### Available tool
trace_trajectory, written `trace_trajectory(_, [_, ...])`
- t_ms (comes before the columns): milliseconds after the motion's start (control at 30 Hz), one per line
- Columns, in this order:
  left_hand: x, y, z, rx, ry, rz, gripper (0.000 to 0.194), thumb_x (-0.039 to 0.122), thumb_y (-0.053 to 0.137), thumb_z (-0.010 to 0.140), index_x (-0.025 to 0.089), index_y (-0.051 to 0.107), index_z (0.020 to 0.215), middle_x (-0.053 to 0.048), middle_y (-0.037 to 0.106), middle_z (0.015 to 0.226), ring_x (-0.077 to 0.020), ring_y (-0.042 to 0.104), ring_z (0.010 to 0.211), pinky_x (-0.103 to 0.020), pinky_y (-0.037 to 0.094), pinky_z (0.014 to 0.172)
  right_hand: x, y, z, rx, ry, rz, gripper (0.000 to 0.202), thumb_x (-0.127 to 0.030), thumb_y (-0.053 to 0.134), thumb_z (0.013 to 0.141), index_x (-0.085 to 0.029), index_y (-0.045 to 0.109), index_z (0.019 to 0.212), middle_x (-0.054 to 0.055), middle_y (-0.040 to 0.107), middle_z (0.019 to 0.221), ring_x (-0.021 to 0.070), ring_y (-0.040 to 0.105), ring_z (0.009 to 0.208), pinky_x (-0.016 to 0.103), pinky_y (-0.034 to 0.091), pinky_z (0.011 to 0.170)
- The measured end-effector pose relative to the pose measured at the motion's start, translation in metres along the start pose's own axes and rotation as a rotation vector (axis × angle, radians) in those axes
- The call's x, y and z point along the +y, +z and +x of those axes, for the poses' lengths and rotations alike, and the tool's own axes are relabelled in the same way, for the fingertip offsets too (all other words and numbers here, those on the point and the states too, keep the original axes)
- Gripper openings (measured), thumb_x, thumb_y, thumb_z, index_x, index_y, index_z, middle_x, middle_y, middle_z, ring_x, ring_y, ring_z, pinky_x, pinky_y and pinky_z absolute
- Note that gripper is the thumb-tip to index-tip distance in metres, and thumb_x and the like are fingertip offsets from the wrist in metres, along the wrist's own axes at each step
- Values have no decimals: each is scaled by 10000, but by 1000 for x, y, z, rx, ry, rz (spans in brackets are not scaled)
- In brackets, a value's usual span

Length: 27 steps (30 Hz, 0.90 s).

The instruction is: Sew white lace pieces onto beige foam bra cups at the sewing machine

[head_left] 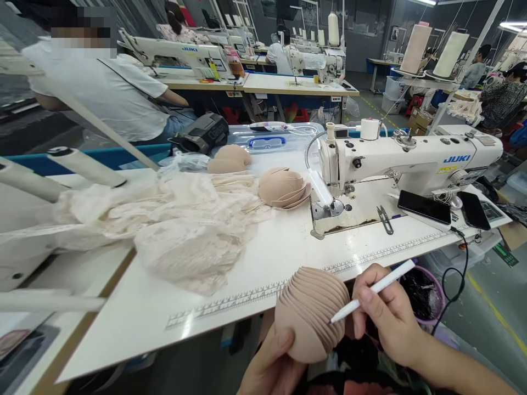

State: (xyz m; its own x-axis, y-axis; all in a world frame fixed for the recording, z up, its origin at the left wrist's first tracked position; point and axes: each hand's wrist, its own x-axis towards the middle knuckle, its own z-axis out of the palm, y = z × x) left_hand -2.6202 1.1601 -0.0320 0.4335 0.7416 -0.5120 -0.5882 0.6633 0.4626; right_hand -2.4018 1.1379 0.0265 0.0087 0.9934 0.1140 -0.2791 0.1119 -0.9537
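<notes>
A fanned stack of beige molded cups (pixel 315 307) is held in my left hand (pixel 274 359), the thumb pressed on the front cup and the fingers underneath. My right hand (pixel 387 312) grips a white pen (pixel 376 289) between thumb and fingers, its tip at the right edges of the stacked cups. Both hands are just off the front edge of the white table (pixel 288 241). More beige cups (pixel 282 187) lie nested on the table left of the sewing machine, with others (pixel 230 159) behind them.
The white sewing machine (pixel 395 159) stands at the right; thread snips (pixel 385 220) and a phone (pixel 424 207) lie before it. Cream lace fabric (pixel 193 225) covers the left. A purple bin (pixel 440 299) sits below right. A person in a white shirt (pixel 111 93) sits at the back left.
</notes>
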Motion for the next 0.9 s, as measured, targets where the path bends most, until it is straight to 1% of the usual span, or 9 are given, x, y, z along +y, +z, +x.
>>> trace_trajectory(67, [0, -2, 1, -10, 3, -10, 853, 280, 825, 865, 338, 454, 1630, -89, 715, 1466, -381, 632, 1388, -470, 541, 1175, 0, 0, -1, -6, 8, -28, 298, -477, 576, 1107, -218, 573, 960, -45, 634, 596, 110, 544, 534, 228, 434, 561])
trace_trajectory(233, [0, -3, 2, -91, -6, -59, 789, 249, 785, 899, 302, 474, 1623, -105, 696, 1488, -396, 590, 1431, -518, 494, 1217, -5, 3, -2, -63, 22, -54, 320, -502, 563, 1107, -216, 566, 964, -50, 622, 593, 108, 538, 534, 231, 439, 578])
trace_trajectory(367, [0, -5, 2, -63, -13, -30, 796, 252, 797, 898, 305, 472, 1623, -104, 716, 1462, -383, 617, 1405, -476, 558, 1160, -8, 4, -1, -26, 4, -46, 322, -504, 568, 1102, -219, 557, 952, -50, 618, 586, 113, 537, 527, 229, 442, 558])
trace_trajectory(433, [0, -7, 2, -50, -13, -20, 813, 247, 807, 892, 302, 465, 1627, -108, 723, 1450, -379, 642, 1377, -459, 585, 1130, -9, 5, -1, -44, 15, -90, 341, -524, 560, 1100, -217, 558, 953, -45, 622, 584, 116, 539, 531, 235, 441, 563])
trace_trajectory(533, [-2, -12, 5, -79, -13, -30, 830, 252, 815, 888, 300, 454, 1633, -116, 718, 1455, -387, 659, 1353, -473, 580, 1135, -10, 7, -2, -76, 39, -121, 375, -563, 547, 1094, -214, 560, 955, -37, 626, 582, 123, 555, 537, 244, 445, 570])
trace_trajectory(633, [-5, -17, 8, -122, 3, -32, 822, 266, 815, 888, 301, 461, 1629, -120, 731, 1435, -391, 675, 1330, -491, 584, 1128, -10, 7, -3, -50, 33, -86, 363, -555, 553, 1092, -221, 555, 949, -42, 620, 578, 123, 547, 522, 239, 443, 558])
trace_trajectory(733, [-7, -20, 11, -125, 15, -20, 804, 283, 825, 879, 296, 493, 1611, -121, 743, 1414, -387, 689, 1310, -472, 612, 1089, -8, 6, -3, -45, 27, -100, 342, -532, 559, 1096, -223, 560, 948, -40, 628, 589, 125, 551, 537, 241, 444, 571])
trace_trajectory(833, [-7, -21, 11, -133, 13, -29, 839, 323, 856, 844, 262, 506, 1604, -138, 734, 1423, -416, 666, 1330, -509, 582, 1126, -8, 6, -4, -92, 35, -115, 335, -524, 555, 1101, -218, 570, 963, -31, 641, 613, 124, 565, 558, 242, 445, 588])
trace_trajectory(900, [-7, -20, 11, -132, 7, -25, 829, 320, 842, 856, 258, 500, 1608, -135, 731, 1427, -411, 668, 1325, -506, 572, 1135, -8, 6, -4, -96, 32, -86, 321, -510, 558, 1103, -217, 572, 974, -32, 640, 620, 120, 567, 558, 237, 445, 588])
